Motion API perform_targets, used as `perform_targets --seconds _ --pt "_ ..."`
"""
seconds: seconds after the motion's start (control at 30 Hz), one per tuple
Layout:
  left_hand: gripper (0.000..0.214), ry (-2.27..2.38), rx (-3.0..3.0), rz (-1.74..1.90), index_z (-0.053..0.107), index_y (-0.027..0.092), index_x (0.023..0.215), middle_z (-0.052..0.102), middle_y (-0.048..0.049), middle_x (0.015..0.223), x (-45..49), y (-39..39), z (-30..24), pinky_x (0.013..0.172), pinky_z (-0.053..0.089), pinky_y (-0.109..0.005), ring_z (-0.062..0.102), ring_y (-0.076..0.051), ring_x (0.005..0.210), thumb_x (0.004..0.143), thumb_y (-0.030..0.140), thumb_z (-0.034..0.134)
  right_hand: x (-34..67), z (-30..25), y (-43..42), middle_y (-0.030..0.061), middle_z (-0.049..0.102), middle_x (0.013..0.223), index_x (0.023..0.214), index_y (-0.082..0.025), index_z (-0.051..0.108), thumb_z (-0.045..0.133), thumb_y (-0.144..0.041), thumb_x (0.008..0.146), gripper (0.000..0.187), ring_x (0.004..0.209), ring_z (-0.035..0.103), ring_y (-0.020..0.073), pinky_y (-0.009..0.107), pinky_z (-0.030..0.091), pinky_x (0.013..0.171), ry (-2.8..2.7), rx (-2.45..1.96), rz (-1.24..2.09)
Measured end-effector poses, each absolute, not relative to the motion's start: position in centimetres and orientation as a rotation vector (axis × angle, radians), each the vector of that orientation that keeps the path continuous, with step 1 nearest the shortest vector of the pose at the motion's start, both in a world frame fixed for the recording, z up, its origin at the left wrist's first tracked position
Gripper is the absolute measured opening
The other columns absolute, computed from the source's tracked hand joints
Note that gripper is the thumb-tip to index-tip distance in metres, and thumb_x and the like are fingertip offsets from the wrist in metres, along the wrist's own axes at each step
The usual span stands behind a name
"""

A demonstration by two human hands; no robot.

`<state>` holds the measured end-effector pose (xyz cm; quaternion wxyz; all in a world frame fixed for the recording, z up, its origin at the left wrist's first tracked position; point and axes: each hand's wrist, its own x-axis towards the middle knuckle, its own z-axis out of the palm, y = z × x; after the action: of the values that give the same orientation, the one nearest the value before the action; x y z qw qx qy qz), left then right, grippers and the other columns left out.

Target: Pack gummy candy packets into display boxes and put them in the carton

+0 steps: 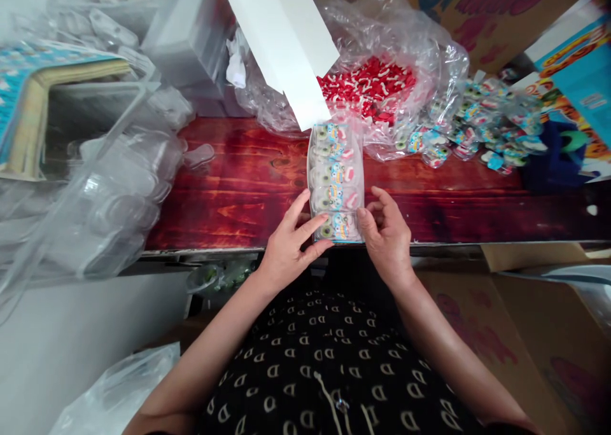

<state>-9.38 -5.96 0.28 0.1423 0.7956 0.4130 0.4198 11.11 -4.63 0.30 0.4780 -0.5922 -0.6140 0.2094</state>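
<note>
A narrow cardboard display box (311, 174) stands on the red-brown table in front of me. A row of several clear plastic packs (337, 174), with blue cartoon print, green rings and red-and-white pieces, fills it. My left hand (291, 247) grips the box's near left corner, its index finger on the nearest pack and its thumb along the front edge. At the right wall is my right hand (387, 238), thumb pressed against the box near that same pack, the other fingers curled. The box's long white lid (281, 34) stands raised at the far end.
Behind the box lies a clear bag of red-and-white pieces (372, 88). Loose filled packs (496, 120) are piled at the right. Clear plastic shells (124, 187) and a large clear bin (95, 142) crowd the left. Cardboard cartons (515, 333) stand below the table's right edge.
</note>
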Motion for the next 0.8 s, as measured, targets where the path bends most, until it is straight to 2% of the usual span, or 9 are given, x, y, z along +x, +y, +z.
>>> perform_targets --seconds 0.07,0.17,0.23,0.33,0.43,0.57,0.67,0.8 --pt "0.042 1.197 2.406 1.283 0.059 0.026 0.126 0.042 -0.0112 0.152 -9.4 -5.8 -0.1 0.101 0.052 -0.051 0.053 -0.028 0.129 0.087 0.034 0.071 11.2 0.4 -4.6 0.0046 0.063 0.096 0.13 -0.022 0.057 0.058 -0.037 0.093 0.04 0.079 0.06 0.0164 0.036 0.055 0.076 -1.537 -1.423 0.458" --pt "0.036 1.179 2.514 1.329 0.063 0.026 0.119 0.057 -0.0064 0.137 -9.4 -5.7 -0.3 0.105 0.05 -0.053 0.045 -0.029 0.137 0.085 0.03 0.073 11.5 0.7 -4.7 0.0111 0.06 0.123 0.124 -0.023 0.062 0.059 -0.033 0.093 0.033 0.105 0.062 0.0231 0.043 0.055 0.089 -1.619 -1.334 0.344" --pt "0.031 1.146 2.536 1.336 0.064 0.025 0.116 0.063 -0.0047 0.13 -9.4 -5.7 -0.3 0.104 0.052 -0.052 0.046 -0.028 0.136 0.086 0.027 0.072 12.0 1.0 -5.0 0.0121 0.053 0.139 0.123 -0.023 0.063 0.059 -0.029 0.093 0.031 0.123 0.056 0.0271 0.049 0.05 0.101 -1.707 -1.239 0.297" --pt "0.029 1.119 2.571 1.342 0.065 0.024 0.113 0.064 -0.0039 0.126 -9.4 -5.6 -0.2 0.103 0.053 -0.051 0.048 -0.027 0.134 0.085 0.027 0.073 12.9 1.2 -5.7 0.0096 0.05 0.147 0.127 -0.024 0.062 0.061 -0.028 0.092 0.035 0.139 0.043 0.0303 0.055 0.039 0.112 -1.926 -1.096 0.29" --pt "0.028 1.072 2.636 1.352 0.066 0.025 0.112 0.065 -0.0038 0.124 -9.6 -5.3 -0.2 0.102 0.054 -0.05 0.048 -0.027 0.135 0.085 0.026 0.073 13.9 0.9 -6.2 0.0058 0.053 0.147 0.134 -0.028 0.058 0.063 -0.03 0.091 0.044 0.145 0.035 0.0303 0.059 0.031 0.115 -2.123 -1.047 0.242" --pt "0.031 0.976 2.72 1.374 0.066 0.023 0.115 0.067 -0.0039 0.119 -9.7 -5.0 -0.1 0.102 0.054 -0.048 0.049 -0.026 0.134 0.084 0.022 0.074 14.4 0.3 -6.1 0.004 0.058 0.143 0.138 -0.031 0.054 0.064 -0.029 0.092 0.048 0.144 0.036 0.0279 0.061 0.022 0.118 -2.217 -1.048 0.096" --pt "0.033 0.931 2.759 1.347 0.065 0.021 0.116 0.069 -0.0038 0.117 -9.8 -4.9 0.3 0.102 0.055 -0.045 0.053 -0.025 0.129 0.084 0.019 0.074 14.3 0.2 -5.9 0.0048 0.058 0.142 0.14 -0.03 0.051 0.063 -0.027 0.092 0.05 0.144 0.038 0.0265 0.06 0.022 0.119 -2.235 -1.033 0.07" --pt "0.034 0.891 2.825 1.302 0.067 0.021 0.115 0.071 -0.0043 0.114 -10.1 -4.6 0.9 0.102 0.055 -0.046 0.058 -0.024 0.122 0.082 0.021 0.076 14.0 0.2 -5.9 0.0027 0.057 0.143 0.141 -0.033 0.049 0.063 -0.028 0.092 0.052 0.144 0.038 0.0255 0.06 0.023 0.119 -2.227 -1.054 0.101"
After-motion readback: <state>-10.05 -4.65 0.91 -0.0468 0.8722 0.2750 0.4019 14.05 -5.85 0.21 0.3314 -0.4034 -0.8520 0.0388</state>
